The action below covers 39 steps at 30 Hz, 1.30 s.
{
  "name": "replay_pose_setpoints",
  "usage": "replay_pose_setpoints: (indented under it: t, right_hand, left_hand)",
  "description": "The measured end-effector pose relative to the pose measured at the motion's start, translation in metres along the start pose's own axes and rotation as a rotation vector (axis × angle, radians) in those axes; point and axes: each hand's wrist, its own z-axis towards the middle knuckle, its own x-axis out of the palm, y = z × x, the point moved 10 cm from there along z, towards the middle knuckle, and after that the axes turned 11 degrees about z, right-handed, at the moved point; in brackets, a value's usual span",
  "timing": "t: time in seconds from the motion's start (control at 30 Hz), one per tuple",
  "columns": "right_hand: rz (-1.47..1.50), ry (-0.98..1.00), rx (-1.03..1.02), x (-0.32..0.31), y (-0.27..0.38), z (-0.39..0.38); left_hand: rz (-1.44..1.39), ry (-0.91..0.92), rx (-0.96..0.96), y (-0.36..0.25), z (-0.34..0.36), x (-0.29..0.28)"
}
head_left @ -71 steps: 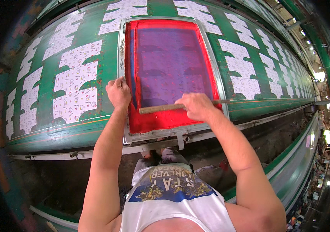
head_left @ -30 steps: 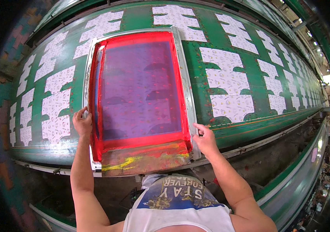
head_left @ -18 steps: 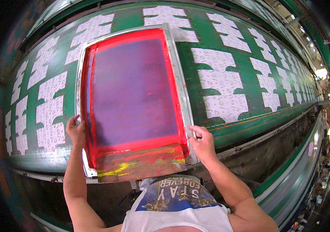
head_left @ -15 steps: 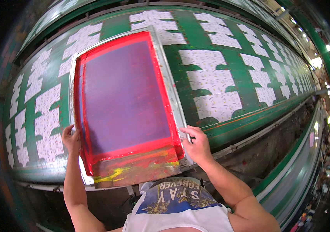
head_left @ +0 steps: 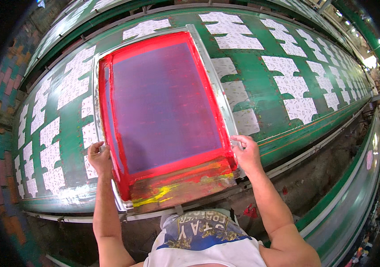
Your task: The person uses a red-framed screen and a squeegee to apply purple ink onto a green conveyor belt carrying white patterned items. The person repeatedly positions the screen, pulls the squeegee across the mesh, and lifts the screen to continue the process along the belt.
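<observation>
A screen-printing frame (head_left: 163, 107) with a purple mesh, a red-coated border and pale metal sides lies over the green table, slightly tilted in view. Along its near end runs a brown strip (head_left: 185, 189) smeared with yellow and red. My left hand (head_left: 100, 158) is closed on the frame's left side near the front corner. On the opposite side, my right hand (head_left: 247, 153) grips the metal edge, thumb and fingers pinched on it. Whether the frame touches the table or hovers just above cannot be told. White patterned cut pieces (head_left: 290, 93) lie beside it, some partly covered.
The long green table (head_left: 265, 133) carries rows of printed white pieces into the distance. A metal rail (head_left: 296, 167) follows its near edge. Another long table (head_left: 345, 196) stands at the right, and coloured paving (head_left: 5, 178) shows at the far left.
The frame has moved to the right along the table, both hands travelling with it. It now partly covers pieces that lay exposed at its right, and more pieces show at its left.
</observation>
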Motion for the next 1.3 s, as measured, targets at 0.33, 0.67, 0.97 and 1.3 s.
replay_pose_setpoints:
  t: [0.33, 0.67, 0.97, 1.3]
  right_hand:
    - [0.127, -0.039, 0.102, -0.153, -0.087, 0.048]
    - [0.163, 0.030, 0.203, -0.211, -0.113, 0.063]
    - [-0.177, 0.099, 0.195, -0.214, -0.102, 0.062]
    - [-0.535, 0.757, -0.750, -0.073, -0.007, -0.101]
  left_hand:
    - [0.082, -0.122, 0.128, -0.118, -0.115, 0.115]
    - [0.127, -0.115, 0.099, -0.154, -0.146, 0.150]
    - [0.193, -0.140, 0.119, -0.169, -0.154, 0.159]
    - [0.307, -0.109, 0.113, -0.172, -0.157, 0.169]
